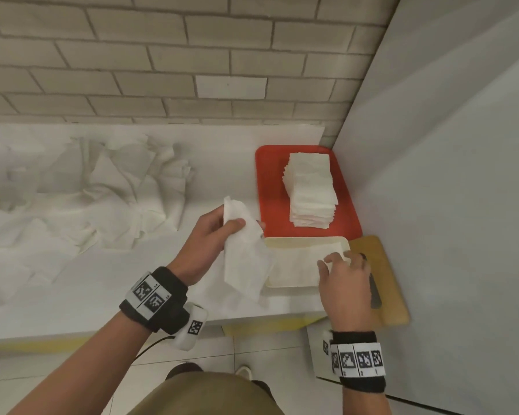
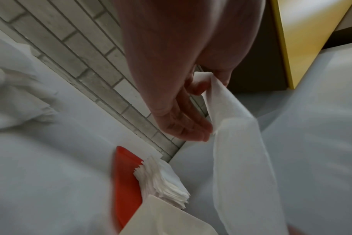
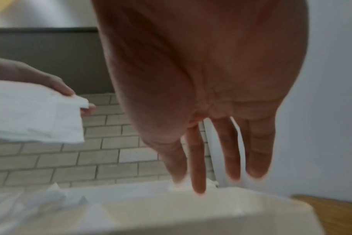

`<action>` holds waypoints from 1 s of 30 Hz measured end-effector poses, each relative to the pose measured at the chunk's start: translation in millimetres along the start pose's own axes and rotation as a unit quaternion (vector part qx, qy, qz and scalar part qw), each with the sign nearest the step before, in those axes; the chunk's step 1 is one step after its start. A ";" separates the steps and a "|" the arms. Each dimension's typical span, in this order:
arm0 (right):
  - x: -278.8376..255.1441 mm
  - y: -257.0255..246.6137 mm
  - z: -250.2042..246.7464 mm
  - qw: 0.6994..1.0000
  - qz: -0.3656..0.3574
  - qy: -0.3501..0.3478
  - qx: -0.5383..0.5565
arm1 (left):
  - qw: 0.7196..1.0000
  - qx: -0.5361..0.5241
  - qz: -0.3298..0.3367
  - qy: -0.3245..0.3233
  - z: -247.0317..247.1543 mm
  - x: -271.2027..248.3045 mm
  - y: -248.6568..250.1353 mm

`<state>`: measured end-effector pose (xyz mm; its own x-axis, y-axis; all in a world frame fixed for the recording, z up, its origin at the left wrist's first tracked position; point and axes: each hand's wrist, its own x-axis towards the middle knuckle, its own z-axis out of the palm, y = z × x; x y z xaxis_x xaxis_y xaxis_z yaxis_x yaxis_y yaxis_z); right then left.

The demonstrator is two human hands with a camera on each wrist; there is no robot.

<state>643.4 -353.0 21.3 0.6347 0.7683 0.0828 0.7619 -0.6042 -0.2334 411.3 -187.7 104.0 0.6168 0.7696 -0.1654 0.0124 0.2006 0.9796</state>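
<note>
My left hand [image 1: 247, 225] pinches a white paper napkin [image 1: 242, 256] between thumb and fingers, and the napkin hangs down above the white counter, just left of a cream tray [image 1: 306, 241]. In the left wrist view the napkin [image 2: 237, 151] drapes from the fingertips. My right hand [image 1: 333, 262] reaches over the cream tray's right end with straight fingers. In the right wrist view its thumb and index tips [image 3: 199, 182] touch a flat napkin [image 1: 294, 265] lying in the tray [image 3: 211, 214]. Behind the cream tray, a red tray [image 1: 270, 181] carries a tall stack of folded napkins [image 1: 310, 187].
A loose pile of crumpled napkins [image 1: 108, 187] covers the counter's left half. A wooden board [image 1: 387, 265] lies under the cream tray's right end, against a plain grey wall [image 1: 447, 175]. A brick wall runs along the back of the counter. The counter's front edge has yellow trim.
</note>
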 end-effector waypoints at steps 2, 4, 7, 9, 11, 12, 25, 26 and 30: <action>-5.1 -25.3 -26.2 0.986 -0.030 -0.017 0.161 | 1.000 -0.011 -0.001 -0.011 12.3 1.1 0.0; -10.7 -53.5 -43.5 0.913 -0.035 -0.133 0.383 | 0.999 -0.036 0.001 -0.023 22.8 3.0 -2.3; -15.3 -71.9 -43.3 0.799 0.002 -0.229 0.555 | 0.996 -0.086 -0.003 -0.022 36.5 7.1 -5.9; -16.5 -66.2 -44.1 0.776 0.014 -0.212 0.594 | 0.994 -0.113 -0.010 0.002 41.6 9.7 -7.6; -16.8 -52.0 -44.7 0.760 0.035 -0.186 0.622 | 0.992 -0.121 -0.014 0.019 43.0 11.5 -11.9; -15.7 -43.4 -45.4 0.757 0.051 -0.171 0.629 | 0.993 -0.119 -0.012 0.011 43.3 12.2 -15.3; 58.2 36.5 -7.3 0.975 0.038 -0.133 0.173 | 0.925 0.371 0.076 0.027 68.4 29.3 -97.7; 59.7 37.2 -8.8 0.970 0.026 -0.158 0.185 | 0.916 0.386 0.110 0.025 70.3 29.6 -98.6; 59.3 31.8 -20.5 0.950 -0.064 -0.219 0.214 | 0.897 0.409 0.165 -0.041 75.2 40.6 -83.9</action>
<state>707.9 -331.0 38.7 0.3544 0.9006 -0.2514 0.6482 -0.4305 -0.6282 494.5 -218.8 23.6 0.7482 0.6517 0.1244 0.3718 -0.5671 0.7350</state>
